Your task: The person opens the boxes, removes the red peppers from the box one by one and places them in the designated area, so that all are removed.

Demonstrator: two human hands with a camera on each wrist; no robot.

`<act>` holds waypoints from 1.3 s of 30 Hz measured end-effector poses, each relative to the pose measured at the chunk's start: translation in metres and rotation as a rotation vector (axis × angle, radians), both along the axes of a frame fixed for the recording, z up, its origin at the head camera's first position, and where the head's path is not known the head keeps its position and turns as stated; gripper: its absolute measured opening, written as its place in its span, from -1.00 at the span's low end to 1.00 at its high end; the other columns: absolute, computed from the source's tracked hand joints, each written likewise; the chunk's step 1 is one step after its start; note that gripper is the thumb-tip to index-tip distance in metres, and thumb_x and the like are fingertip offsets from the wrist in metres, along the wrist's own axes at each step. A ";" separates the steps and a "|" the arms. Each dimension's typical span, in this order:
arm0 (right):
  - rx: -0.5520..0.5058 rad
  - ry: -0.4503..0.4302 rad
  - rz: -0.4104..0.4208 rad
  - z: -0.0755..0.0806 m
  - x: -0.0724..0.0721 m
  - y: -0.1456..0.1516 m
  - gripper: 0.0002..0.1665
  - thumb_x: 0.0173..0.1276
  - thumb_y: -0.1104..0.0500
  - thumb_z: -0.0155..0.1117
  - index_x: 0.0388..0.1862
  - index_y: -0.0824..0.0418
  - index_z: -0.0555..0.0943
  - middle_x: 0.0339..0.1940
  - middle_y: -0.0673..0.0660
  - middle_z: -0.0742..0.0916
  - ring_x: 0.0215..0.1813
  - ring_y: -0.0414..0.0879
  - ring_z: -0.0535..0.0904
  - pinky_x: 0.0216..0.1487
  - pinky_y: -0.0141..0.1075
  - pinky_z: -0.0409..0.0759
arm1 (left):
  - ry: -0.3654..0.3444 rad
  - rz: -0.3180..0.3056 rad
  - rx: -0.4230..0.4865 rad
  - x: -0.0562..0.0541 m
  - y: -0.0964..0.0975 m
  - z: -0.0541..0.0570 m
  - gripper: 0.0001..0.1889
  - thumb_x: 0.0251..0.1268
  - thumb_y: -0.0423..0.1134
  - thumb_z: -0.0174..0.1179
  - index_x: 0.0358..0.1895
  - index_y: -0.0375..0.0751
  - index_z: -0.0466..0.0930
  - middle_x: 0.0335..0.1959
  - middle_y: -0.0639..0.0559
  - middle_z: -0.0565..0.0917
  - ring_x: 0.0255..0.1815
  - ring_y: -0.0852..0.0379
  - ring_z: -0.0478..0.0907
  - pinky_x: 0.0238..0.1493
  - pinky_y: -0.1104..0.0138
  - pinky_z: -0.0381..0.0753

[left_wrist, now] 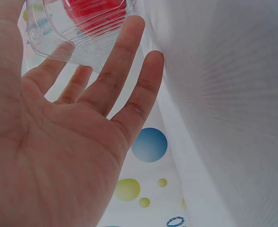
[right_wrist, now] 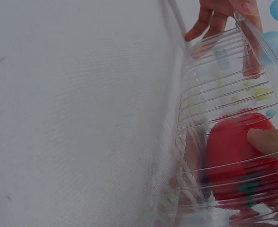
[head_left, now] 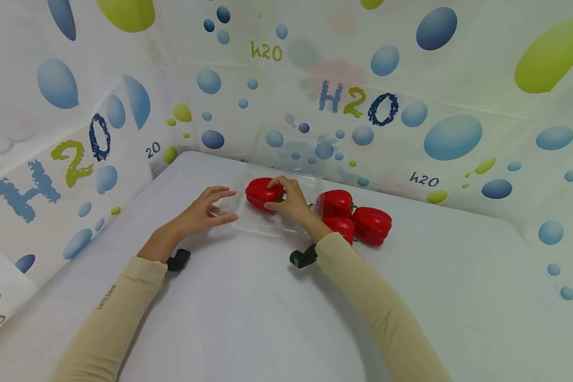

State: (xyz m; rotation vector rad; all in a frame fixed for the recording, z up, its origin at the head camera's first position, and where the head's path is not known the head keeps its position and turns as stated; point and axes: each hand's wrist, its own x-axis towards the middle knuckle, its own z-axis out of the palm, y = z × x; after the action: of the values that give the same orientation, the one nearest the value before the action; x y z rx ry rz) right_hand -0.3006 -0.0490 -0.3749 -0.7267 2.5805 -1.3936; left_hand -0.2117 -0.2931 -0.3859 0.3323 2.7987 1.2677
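Observation:
A red bell pepper [head_left: 259, 193] lies in the left part of a clear plastic clamshell box [head_left: 253, 229], whose lid [head_left: 286, 146] stands raised at the back. My right hand [head_left: 293, 200] reaches into the box and holds this pepper between thumb and fingers. In the right wrist view the pepper [right_wrist: 238, 156] shows through the box's ribbed wall, its green stem toward the wrist. At the box's left side is my left hand [head_left: 204, 212], fingers spread. The left wrist view shows its fingers [left_wrist: 113, 71] around the box's edge, with no pepper in the palm.
Right of the box sit three more red bell peppers [head_left: 373, 225], grouped close together and partly behind my right forearm. White cloth [head_left: 248, 313] covers the table. A printed curtain [head_left: 458, 85] with coloured bubbles rises behind and at the sides.

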 end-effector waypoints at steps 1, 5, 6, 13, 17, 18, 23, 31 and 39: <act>0.000 0.002 0.000 0.000 0.000 0.000 -0.53 0.21 0.29 0.43 0.07 0.14 0.47 0.26 0.21 0.45 0.26 0.11 0.34 0.13 -0.09 0.59 | 0.001 -0.001 0.001 0.000 0.000 0.000 -0.25 0.30 -0.03 0.28 0.49 -0.10 0.18 0.51 -0.21 0.00 0.14 -0.22 0.49 0.18 -0.04 0.53; -0.007 0.011 -0.015 0.001 0.001 0.001 -0.53 0.21 0.28 0.44 0.06 0.14 0.48 0.24 0.21 0.46 0.24 0.10 0.35 0.13 -0.09 0.59 | 0.017 -0.015 0.008 0.000 0.000 0.000 -0.26 0.31 -0.04 0.28 0.48 -0.13 0.18 0.50 -0.22 0.01 0.13 -0.23 0.50 0.16 -0.03 0.55; -0.007 0.015 -0.020 0.000 0.001 0.001 -0.53 0.20 0.28 0.44 0.06 0.15 0.48 0.23 0.21 0.46 0.24 0.10 0.35 0.13 -0.10 0.58 | 0.019 -0.017 0.009 0.000 0.000 0.000 -0.26 0.31 -0.05 0.27 0.48 -0.14 0.18 0.50 -0.23 0.01 0.13 -0.23 0.50 0.16 -0.03 0.55; 0.010 0.009 -0.046 0.001 0.004 0.002 -0.51 0.20 0.24 0.45 0.08 0.12 0.48 0.22 0.17 0.47 0.21 0.06 0.37 0.08 -0.15 0.60 | 0.020 -0.015 0.006 0.001 0.000 -0.001 -0.26 0.31 -0.04 0.27 0.48 -0.16 0.19 0.50 -0.24 0.02 0.13 -0.23 0.49 0.19 -0.06 0.52; 0.007 0.010 -0.043 0.001 0.007 0.004 -0.51 0.21 0.23 0.45 0.08 0.12 0.48 0.23 0.17 0.47 0.21 0.06 0.37 0.08 -0.14 0.61 | 0.026 -0.016 0.002 0.002 0.000 -0.002 -0.26 0.31 -0.05 0.27 0.48 -0.16 0.19 0.49 -0.25 0.03 0.13 -0.23 0.49 0.17 -0.04 0.54; 0.004 0.011 -0.043 0.001 0.008 0.005 -0.51 0.20 0.23 0.46 0.08 0.12 0.48 0.23 0.18 0.47 0.21 0.07 0.37 0.08 -0.14 0.61 | 0.028 -0.017 0.002 0.002 0.000 -0.002 -0.26 0.31 -0.05 0.27 0.48 -0.17 0.18 0.49 -0.25 0.03 0.12 -0.23 0.49 0.16 -0.04 0.55; -0.026 0.031 -0.042 0.004 0.014 0.010 -0.50 0.19 0.25 0.47 0.08 0.10 0.49 0.22 0.17 0.47 0.22 0.07 0.38 0.05 -0.14 0.63 | 0.042 -0.023 0.007 0.002 0.000 -0.002 -0.27 0.32 -0.06 0.26 0.48 -0.18 0.18 0.49 -0.26 0.03 0.12 -0.25 0.51 0.14 -0.03 0.57; -0.056 0.030 -0.034 0.004 0.018 0.015 -0.51 0.19 0.25 0.46 0.07 0.09 0.50 0.22 0.16 0.47 0.22 0.07 0.39 0.03 -0.15 0.64 | 0.042 -0.016 0.007 0.004 0.000 -0.001 -0.27 0.31 -0.07 0.27 0.47 -0.19 0.18 0.48 -0.25 0.04 0.10 -0.24 0.51 0.18 -0.06 0.52; -0.066 0.026 -0.014 0.005 0.020 0.019 -0.49 0.19 0.24 0.46 0.09 0.09 0.49 0.22 0.16 0.47 0.20 0.06 0.40 0.00 -0.16 0.65 | 0.041 -0.024 0.019 0.002 0.000 -0.001 -0.28 0.32 -0.07 0.27 0.47 -0.17 0.19 0.48 -0.26 0.04 0.11 -0.26 0.52 0.16 -0.05 0.55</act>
State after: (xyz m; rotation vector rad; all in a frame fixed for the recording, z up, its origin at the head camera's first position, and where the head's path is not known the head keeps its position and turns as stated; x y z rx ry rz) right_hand -0.2804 -0.0304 -0.3704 -0.7414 2.5746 -1.4904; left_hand -0.2097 -0.2936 -0.3867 0.3962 2.8094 1.2975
